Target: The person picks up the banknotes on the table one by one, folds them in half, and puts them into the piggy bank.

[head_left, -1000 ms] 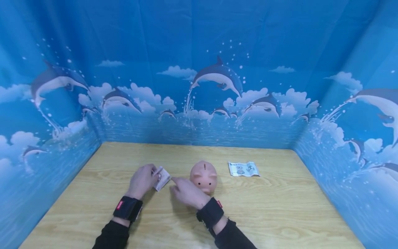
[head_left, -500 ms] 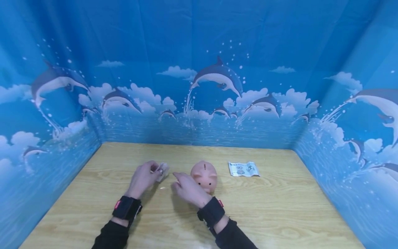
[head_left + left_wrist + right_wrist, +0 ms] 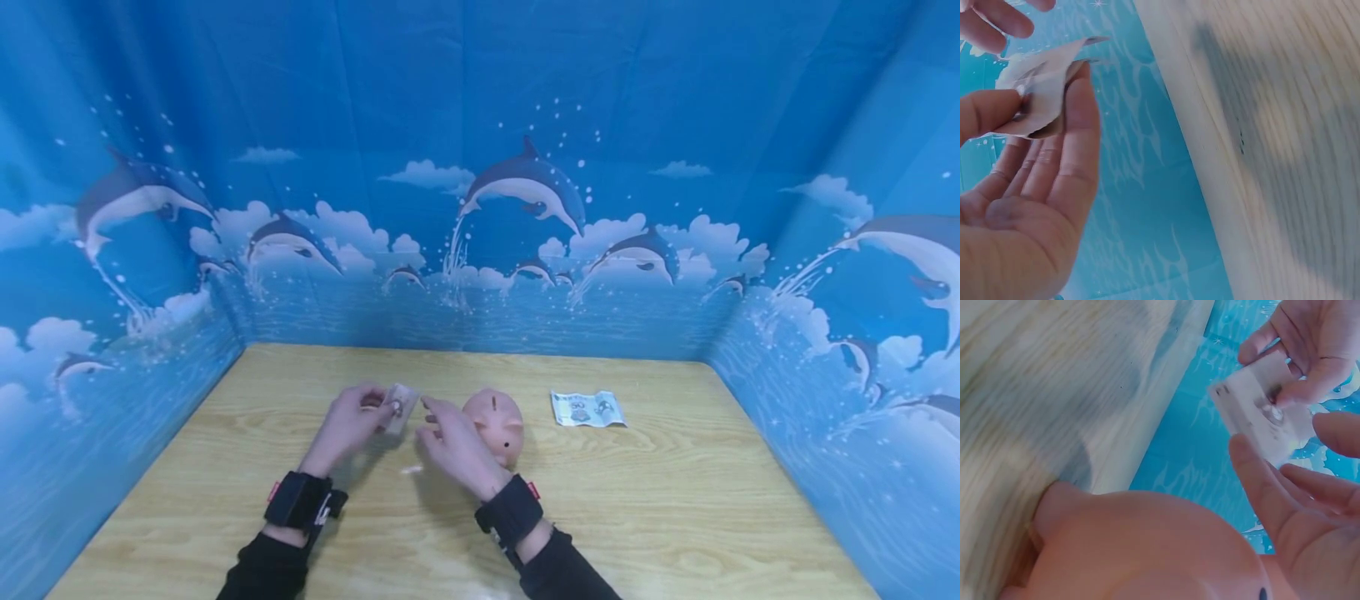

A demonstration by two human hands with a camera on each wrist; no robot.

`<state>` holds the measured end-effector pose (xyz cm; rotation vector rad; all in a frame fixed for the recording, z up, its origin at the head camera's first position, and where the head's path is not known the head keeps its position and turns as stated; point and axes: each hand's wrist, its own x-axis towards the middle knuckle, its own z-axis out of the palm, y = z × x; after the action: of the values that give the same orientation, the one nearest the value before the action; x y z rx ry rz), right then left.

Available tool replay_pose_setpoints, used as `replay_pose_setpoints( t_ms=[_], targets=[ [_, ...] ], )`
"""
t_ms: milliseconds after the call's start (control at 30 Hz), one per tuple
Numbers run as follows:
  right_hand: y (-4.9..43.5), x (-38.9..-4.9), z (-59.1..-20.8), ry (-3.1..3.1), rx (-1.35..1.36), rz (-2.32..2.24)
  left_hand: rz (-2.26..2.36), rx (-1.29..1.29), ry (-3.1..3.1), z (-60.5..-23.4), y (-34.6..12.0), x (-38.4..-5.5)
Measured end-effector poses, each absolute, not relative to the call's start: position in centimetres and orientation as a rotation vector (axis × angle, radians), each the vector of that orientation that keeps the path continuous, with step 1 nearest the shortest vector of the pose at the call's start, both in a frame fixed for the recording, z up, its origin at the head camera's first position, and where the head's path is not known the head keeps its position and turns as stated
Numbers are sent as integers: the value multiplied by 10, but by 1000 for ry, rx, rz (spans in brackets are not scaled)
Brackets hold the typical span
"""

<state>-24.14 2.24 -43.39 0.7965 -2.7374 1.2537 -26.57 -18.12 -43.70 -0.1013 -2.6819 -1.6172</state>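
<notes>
Folded banknote [image 3: 402, 407], held above the surface [image 3: 637, 517], its long axis running away and rightward; the left hand [image 3: 354, 423] pinches it between thumb and fingers. Right hand [image 3: 459, 450]: fingers parted, holding nothing. The note sits higher in the head view than one second earlier.

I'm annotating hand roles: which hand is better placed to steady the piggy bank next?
Probably the right hand: it is beside the piggy bank, while the left hand pinches the folded banknote.

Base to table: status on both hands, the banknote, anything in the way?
Left hand pinching folded banknote. Right hand close by, holding nothing. It sits between banknote and piggy bank; slot uncovered.
</notes>
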Motion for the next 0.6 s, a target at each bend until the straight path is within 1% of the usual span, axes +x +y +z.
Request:
replay_pose_setpoints(
  t_ms=[367,600],
  targets=[
    [22,-244,-432,-2648,752,1527,-1957,-185,-2451,-432,-177,-264],
    [23,-242,-428,-2633,652,1621,-2071,-223,-2414,-428,-175,-262]
  ],
)
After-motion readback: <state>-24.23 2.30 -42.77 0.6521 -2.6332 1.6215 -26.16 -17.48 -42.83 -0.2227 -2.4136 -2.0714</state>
